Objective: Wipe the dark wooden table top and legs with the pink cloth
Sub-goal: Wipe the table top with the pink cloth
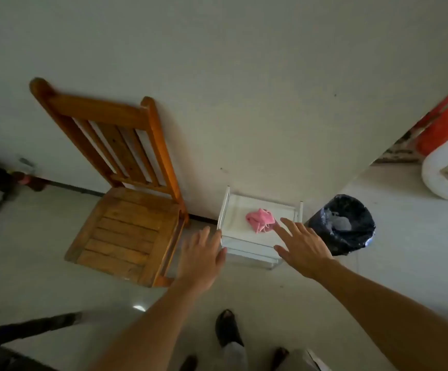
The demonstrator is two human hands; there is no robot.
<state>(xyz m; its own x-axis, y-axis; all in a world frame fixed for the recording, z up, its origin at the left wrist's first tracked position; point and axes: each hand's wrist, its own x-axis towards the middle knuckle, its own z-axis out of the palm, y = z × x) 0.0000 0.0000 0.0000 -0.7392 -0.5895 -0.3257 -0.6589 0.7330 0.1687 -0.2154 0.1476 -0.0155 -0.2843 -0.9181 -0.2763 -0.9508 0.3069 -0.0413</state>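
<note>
A crumpled pink cloth [260, 219] lies on top of a small white shelf rack [233, 231] that stands against the wall. My right hand [301, 247] reaches over the rack with fingers spread and straight, its fingertips just right of the cloth, close to it or barely touching. My left hand [202, 259] hovers open at the rack's front left corner and holds nothing. A dark wooden piece at the bottom left edge [30, 328] could be part of the table; the table top is out of view.
An orange-brown wooden chair [129, 231] stands left of the rack, its back against the wall. A bin with a black bag [342, 226] sits right of the rack. A white roll and an orange object [447, 167] lie far right. My feet [228, 328] are on the pale tiled floor.
</note>
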